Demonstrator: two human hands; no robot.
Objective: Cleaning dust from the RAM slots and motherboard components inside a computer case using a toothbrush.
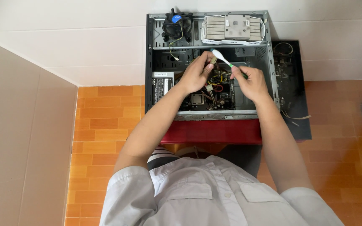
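Observation:
An open grey computer case [149, 62] lies on its side on a red stool [214, 132]. My left hand [197, 73] holds a small cable connector [213, 60] from the bundle of coloured wires [218, 86] inside the case. My right hand [251, 81] grips a white and green toothbrush [223, 57], its head touching the connector. Both hands hover over the middle of the case, above the motherboard [197, 99].
A black cooler fan [176, 25] and a finned metal heatsink block [233, 28] rest on the case's far part. A black side panel [294, 83] lies at the right. The floor is orange tile [101, 117]; white wall behind, beige wall at left.

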